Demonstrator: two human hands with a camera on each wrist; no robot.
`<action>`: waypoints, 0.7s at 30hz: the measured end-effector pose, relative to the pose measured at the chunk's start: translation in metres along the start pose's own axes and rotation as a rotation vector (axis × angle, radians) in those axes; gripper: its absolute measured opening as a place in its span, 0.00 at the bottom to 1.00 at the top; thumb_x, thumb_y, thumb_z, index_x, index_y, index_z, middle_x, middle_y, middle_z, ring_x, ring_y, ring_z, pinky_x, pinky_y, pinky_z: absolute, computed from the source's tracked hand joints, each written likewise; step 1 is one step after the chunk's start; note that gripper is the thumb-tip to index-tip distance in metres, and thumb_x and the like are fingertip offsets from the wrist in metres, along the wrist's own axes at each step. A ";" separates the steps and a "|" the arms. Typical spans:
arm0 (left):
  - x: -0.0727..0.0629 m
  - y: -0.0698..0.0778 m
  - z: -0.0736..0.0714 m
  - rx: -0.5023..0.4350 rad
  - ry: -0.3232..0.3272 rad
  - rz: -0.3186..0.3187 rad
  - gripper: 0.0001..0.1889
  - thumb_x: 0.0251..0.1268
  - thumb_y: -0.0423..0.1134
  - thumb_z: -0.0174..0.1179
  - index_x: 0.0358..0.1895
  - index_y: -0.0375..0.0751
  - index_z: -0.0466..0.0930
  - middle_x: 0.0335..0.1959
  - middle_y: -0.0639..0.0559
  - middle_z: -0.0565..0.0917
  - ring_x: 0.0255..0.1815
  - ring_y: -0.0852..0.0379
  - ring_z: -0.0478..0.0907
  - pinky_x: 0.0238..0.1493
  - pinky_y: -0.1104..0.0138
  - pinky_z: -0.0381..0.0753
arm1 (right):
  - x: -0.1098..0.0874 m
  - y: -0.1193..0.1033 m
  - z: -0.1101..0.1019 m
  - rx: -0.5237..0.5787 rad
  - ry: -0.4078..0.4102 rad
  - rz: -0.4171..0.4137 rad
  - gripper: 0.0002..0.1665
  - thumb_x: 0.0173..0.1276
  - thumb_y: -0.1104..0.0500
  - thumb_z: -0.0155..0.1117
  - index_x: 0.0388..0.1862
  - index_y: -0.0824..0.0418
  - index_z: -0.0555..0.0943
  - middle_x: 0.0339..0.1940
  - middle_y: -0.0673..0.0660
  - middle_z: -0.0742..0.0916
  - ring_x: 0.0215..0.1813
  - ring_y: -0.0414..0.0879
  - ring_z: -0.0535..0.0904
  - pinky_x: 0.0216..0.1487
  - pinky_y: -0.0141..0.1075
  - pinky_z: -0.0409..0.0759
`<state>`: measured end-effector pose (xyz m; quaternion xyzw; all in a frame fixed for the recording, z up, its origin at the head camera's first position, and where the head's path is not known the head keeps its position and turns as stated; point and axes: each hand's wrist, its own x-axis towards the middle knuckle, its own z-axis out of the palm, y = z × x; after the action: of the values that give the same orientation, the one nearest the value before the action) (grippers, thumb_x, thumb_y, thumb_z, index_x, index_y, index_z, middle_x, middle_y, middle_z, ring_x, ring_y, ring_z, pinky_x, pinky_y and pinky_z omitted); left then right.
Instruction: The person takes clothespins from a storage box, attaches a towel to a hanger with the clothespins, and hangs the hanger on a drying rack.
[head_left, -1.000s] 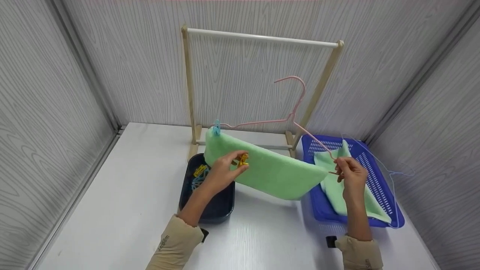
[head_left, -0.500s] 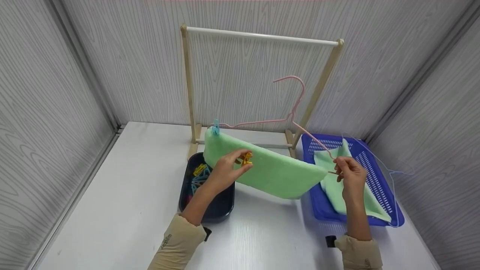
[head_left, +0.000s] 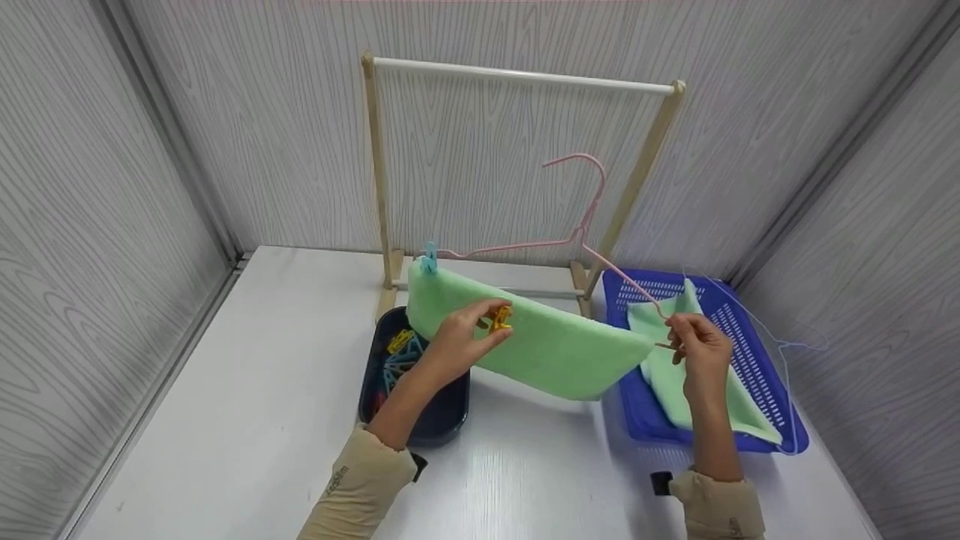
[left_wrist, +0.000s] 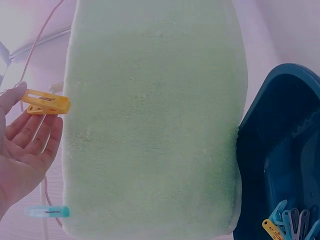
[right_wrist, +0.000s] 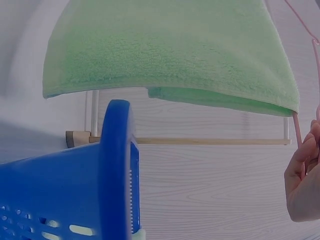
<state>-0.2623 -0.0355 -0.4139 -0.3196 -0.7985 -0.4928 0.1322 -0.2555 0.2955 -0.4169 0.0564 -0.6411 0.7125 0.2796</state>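
Note:
A green towel (head_left: 555, 341) is draped over the lower bar of a pink clothes hanger (head_left: 525, 244), held up above the table. My right hand (head_left: 701, 349) grips the hanger at its right end. Between thumb and fingertips, my left hand (head_left: 465, 337) pinches a yellow clothespin (head_left: 502, 317) in front of the towel's upper part. The left wrist view places this yellow clothespin (left_wrist: 47, 102) at the towel's folded edge. Near the hanger's left end, a light blue clothespin (head_left: 429, 259) is clipped onto the towel.
A dark bin (head_left: 450, 420) with several clothespins stands below the left forearm. At right, a blue basket (head_left: 637, 420) holds another green towel (head_left: 671, 397), with a light blue hanger (head_left: 784, 352) lying across it. Behind is a wooden rack with a white rod (head_left: 525, 73).
My left hand has moved slightly to the right along the towel with the yellow clothespin. The right hand stays nearly still, and the hanger's hook has shifted a little to the left.

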 end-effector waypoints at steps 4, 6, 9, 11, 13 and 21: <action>0.000 0.001 0.001 -0.003 -0.010 -0.001 0.21 0.63 0.41 0.58 0.57 0.34 0.72 0.42 0.42 0.79 0.44 0.54 0.75 0.43 0.57 0.76 | 0.000 0.000 0.000 -0.011 -0.006 0.002 0.13 0.64 0.65 0.60 0.29 0.78 0.78 0.16 0.57 0.78 0.17 0.43 0.69 0.11 0.28 0.65; 0.001 0.002 0.001 -0.011 -0.019 -0.008 0.21 0.63 0.41 0.58 0.57 0.34 0.72 0.42 0.42 0.78 0.44 0.54 0.75 0.44 0.57 0.76 | -0.001 0.000 0.000 -0.020 -0.006 0.005 0.13 0.65 0.65 0.60 0.29 0.78 0.78 0.16 0.56 0.78 0.17 0.43 0.69 0.11 0.28 0.65; 0.001 0.003 0.001 -0.022 -0.024 -0.018 0.21 0.63 0.41 0.58 0.57 0.34 0.72 0.42 0.42 0.78 0.44 0.53 0.75 0.44 0.56 0.76 | -0.001 -0.001 0.001 -0.041 -0.005 0.006 0.14 0.65 0.65 0.60 0.29 0.79 0.78 0.16 0.56 0.77 0.17 0.43 0.69 0.11 0.28 0.65; 0.002 0.004 0.001 -0.026 -0.020 -0.019 0.21 0.63 0.41 0.58 0.57 0.34 0.72 0.42 0.42 0.79 0.44 0.53 0.75 0.44 0.55 0.76 | -0.001 -0.002 0.002 -0.052 -0.001 0.007 0.14 0.65 0.64 0.60 0.29 0.79 0.78 0.16 0.56 0.77 0.17 0.42 0.69 0.11 0.28 0.65; 0.002 0.005 0.002 -0.027 -0.016 -0.016 0.21 0.63 0.40 0.58 0.56 0.33 0.72 0.41 0.42 0.79 0.43 0.52 0.75 0.44 0.55 0.76 | -0.001 -0.002 0.002 -0.059 0.000 0.010 0.14 0.65 0.64 0.60 0.29 0.78 0.78 0.16 0.56 0.77 0.17 0.43 0.69 0.11 0.28 0.65; 0.003 0.009 0.003 -0.029 -0.011 0.011 0.22 0.63 0.40 0.59 0.57 0.33 0.72 0.42 0.41 0.79 0.42 0.53 0.76 0.43 0.55 0.76 | -0.002 -0.003 0.003 -0.024 -0.007 0.012 0.13 0.65 0.65 0.60 0.30 0.79 0.78 0.17 0.56 0.78 0.18 0.43 0.69 0.11 0.28 0.65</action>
<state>-0.2586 -0.0293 -0.4073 -0.3288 -0.7902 -0.5016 0.1259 -0.2535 0.2925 -0.4150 0.0517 -0.6510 0.7062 0.2736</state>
